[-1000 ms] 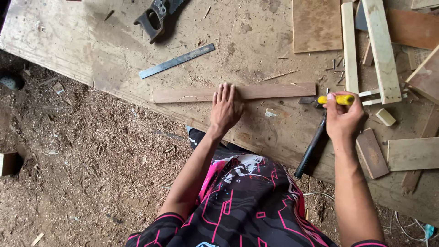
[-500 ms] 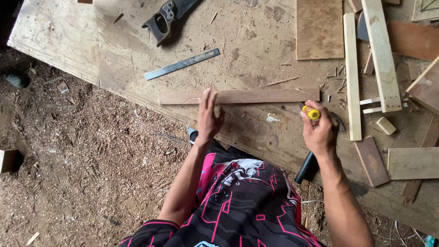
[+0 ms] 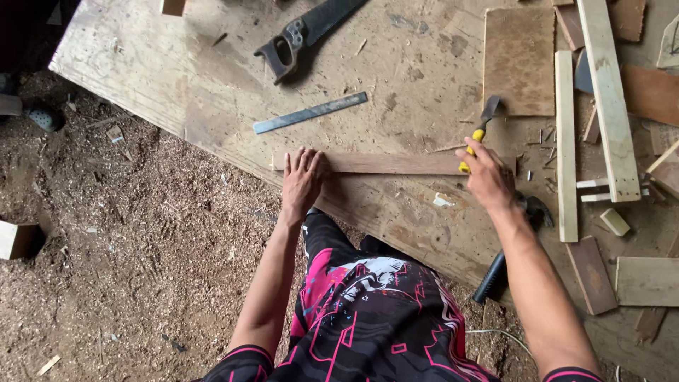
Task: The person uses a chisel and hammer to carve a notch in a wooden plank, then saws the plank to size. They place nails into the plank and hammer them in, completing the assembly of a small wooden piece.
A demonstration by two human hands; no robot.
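A person bends over a plywood desk point(image 3: 212, 92), seen from above. The left hand point(image 3: 303, 180) lies flat, fingers spread, pressing down the near end of a long wooden strip point(image 3: 385, 163) that runs across the sheet close to its front edge. The right hand point(image 3: 488, 177) has its grip closed around the yellow handle of a chisel point(image 3: 481, 131), whose dark blade points up and away from the strip's far end toward a brown board point(image 3: 520, 60). A steel ruler point(image 3: 310, 112) lies just beyond the strip, and a handsaw point(image 3: 304, 32) rests farther back. Under the right forearm, a hammer point(image 3: 509, 247) with a black handle hangs over the desk's front edge. Loose slats point(image 3: 566, 141) and offcuts crowd the right side. Sawdust covers the floor point(image 3: 127, 269) to the left.
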